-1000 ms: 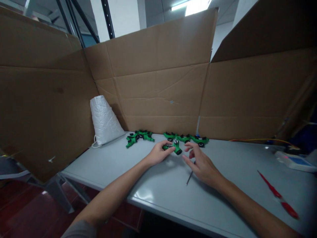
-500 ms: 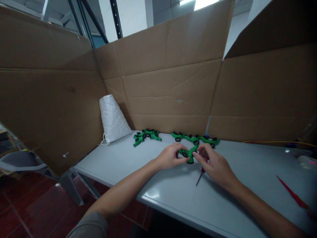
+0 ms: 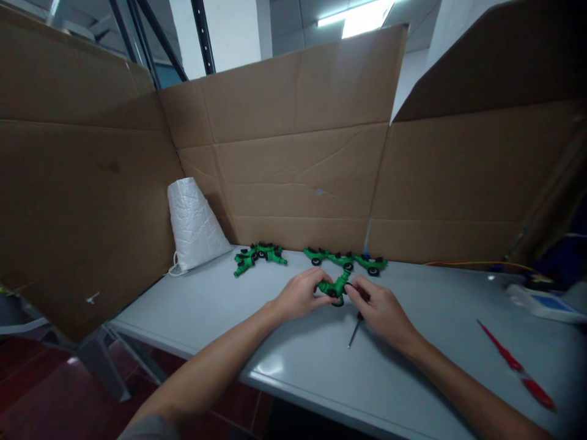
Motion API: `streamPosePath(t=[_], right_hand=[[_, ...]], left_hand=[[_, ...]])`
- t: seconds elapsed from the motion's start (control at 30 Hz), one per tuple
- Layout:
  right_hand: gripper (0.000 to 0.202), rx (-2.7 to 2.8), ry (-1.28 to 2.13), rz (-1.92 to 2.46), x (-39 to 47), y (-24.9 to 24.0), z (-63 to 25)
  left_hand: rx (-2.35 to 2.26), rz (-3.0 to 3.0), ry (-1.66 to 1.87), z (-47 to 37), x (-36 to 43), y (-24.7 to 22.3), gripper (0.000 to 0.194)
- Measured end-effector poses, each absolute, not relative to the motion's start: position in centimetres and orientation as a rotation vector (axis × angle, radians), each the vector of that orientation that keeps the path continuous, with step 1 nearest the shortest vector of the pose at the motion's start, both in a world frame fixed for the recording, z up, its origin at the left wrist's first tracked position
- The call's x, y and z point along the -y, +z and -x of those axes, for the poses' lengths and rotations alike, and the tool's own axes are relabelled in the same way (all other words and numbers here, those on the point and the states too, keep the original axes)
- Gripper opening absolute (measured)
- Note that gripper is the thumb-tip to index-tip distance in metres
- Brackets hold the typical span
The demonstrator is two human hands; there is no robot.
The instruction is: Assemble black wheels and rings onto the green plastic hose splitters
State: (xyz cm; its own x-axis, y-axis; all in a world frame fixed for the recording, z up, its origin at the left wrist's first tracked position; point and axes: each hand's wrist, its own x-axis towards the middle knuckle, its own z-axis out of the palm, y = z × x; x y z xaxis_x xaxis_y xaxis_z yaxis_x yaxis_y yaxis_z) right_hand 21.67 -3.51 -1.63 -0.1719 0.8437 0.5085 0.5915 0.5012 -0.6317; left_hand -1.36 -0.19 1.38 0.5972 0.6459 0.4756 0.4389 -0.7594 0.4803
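Note:
My left hand [image 3: 302, 294] is closed round one end of a small green toy car [image 3: 337, 287], holding it just above the table. My right hand [image 3: 378, 305] pinches at the right side of the same car, by a dark part that may be a wheel; its fingertips partly hide it. Below the right hand lies a screwdriver [image 3: 354, 332] with a thin metal shaft, its dark red handle partly covered by the hand. Behind the hands stands a row of green toy cars with black wheels [image 3: 345, 261]. Farther left sits a cluster of similar green car bodies [image 3: 260, 254].
A white padded bag [image 3: 197, 226] leans against the cardboard wall [image 3: 293, 165] at the back left. On the right of the table [image 3: 413, 360] lies a red pointed tool [image 3: 516, 363]. Beyond it are a white and blue device [image 3: 553, 304] and a yellow-orange cable [image 3: 472, 263].
The view has turned slightly right, showing more of the table's right side. My right fingers have closed in on the car's side, and the car is tilted a little differently.

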Motion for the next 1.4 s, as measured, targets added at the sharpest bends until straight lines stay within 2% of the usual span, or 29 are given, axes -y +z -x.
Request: streamPosePath(t=[0.4, 0.63, 0.87, 1.07, 1.2, 1.4], right_hand=[[0.034, 1.846, 0.456, 1.143, 3.6, -0.9, -21.6], [0.027, 1.868, 0.397, 1.159, 3.6, -0.7, -21.4], [0.023, 1.896, 0.301, 1.158, 3.2, -1.0, -21.9], [0.018, 1.884, 0.211, 1.428, 2.2, -1.7, -23.2], [0.015, 1.958, 0.228, 1.604, 1.9, -2.1, -23.6], [0.011, 2.017, 0.348, 1.621, 2.2, -2.0, -23.1]], left_hand=[[-0.869, -1.965, 0.93, 0.5, 0.3, 0.7, 0.049], [-0.878, -2.024, 1.003, 0.5, 0.4, 0.9, 0.04], [-0.837, -1.873, 1.066, 0.7, -0.6, -0.1, 0.047], [-0.822, -1.571, 1.038, 1.0, -2.6, -1.3, 0.062], [-0.788, -1.553, 1.018, 1.1, -2.8, -1.3, 0.061], [-0.812, -1.619, 1.093, 1.3, -2.4, -0.8, 0.054]])
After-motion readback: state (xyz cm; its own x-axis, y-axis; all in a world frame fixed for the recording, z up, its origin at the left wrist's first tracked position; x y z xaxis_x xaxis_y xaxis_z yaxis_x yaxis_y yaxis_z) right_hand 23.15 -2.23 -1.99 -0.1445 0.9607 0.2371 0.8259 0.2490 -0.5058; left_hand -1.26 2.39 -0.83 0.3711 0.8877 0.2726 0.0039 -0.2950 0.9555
